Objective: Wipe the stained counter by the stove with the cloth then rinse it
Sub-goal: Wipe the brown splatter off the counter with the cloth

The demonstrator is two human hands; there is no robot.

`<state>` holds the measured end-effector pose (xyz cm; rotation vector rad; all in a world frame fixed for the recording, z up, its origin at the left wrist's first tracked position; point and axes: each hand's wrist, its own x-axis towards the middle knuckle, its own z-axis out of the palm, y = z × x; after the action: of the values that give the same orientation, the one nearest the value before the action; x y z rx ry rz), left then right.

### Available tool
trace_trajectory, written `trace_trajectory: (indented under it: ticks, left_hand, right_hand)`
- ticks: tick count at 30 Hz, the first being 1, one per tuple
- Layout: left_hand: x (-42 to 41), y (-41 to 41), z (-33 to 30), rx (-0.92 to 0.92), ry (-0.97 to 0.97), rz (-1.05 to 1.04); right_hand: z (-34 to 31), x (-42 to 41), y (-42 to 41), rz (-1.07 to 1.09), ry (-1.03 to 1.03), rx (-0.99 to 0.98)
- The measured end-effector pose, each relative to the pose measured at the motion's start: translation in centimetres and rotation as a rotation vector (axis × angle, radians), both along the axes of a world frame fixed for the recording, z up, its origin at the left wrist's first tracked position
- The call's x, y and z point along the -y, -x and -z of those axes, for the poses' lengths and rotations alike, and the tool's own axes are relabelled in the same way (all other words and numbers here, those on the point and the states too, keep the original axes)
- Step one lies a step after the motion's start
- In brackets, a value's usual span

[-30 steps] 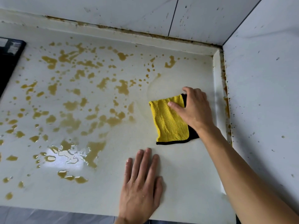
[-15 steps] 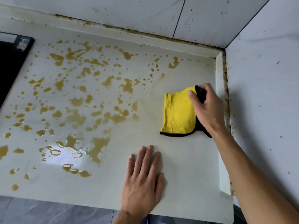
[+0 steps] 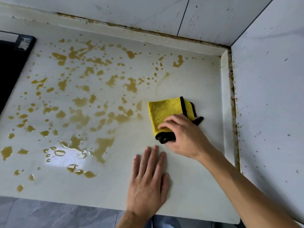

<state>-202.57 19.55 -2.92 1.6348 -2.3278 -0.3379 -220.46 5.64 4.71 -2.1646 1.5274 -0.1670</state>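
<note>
Wiping step in hand: my right hand (image 3: 184, 135) grips the folded yellow black-edged microfibre cloth (image 3: 167, 111); left hand (image 3: 148, 181) lies flat, fingers straight, on the white stone counter (image 3: 197, 79). Next stroke should head toward nine o'clock into amber stains (image 3: 79, 116).

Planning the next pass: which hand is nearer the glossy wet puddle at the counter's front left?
Left. The left hand lies flat on the counter just right of the puddle; the right hand grips the cloth farther right.

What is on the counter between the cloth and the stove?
Head view: many brown stains cover the counter between the cloth and the stove.
</note>
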Motion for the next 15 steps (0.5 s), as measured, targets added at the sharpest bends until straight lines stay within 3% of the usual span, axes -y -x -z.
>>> trace_trajectory:
  ticks: [2, 5, 8, 12, 15]
  left_hand:
    - [0.0, 0.0, 0.0, -0.002, 0.000, 0.001]
    - [0.1, 0.0, -0.1, 0.003, -0.003, -0.002]
    - [0.0, 0.0, 0.0, 0.009, -0.002, -0.003]
    - [0.1, -0.1, 0.2, -0.004, 0.036, -0.014]
    - [0.0, 0.1, 0.3, -0.013, 0.047, -0.029]
  right_hand:
    - [-0.1, -0.5, 0.7, 0.068, -0.046, 0.117]
    - [0.3, 1.1, 0.8, 0.214, 0.120, 0.167]
    - [2.4, 1.6, -1.6, 0.287, 0.125, -0.047]
    - [5.9, 0.4, -0.9, 0.178, 0.149, -0.270]
    - [6.0, 4.7, 3.6, 0.397, 0.103, -0.356]
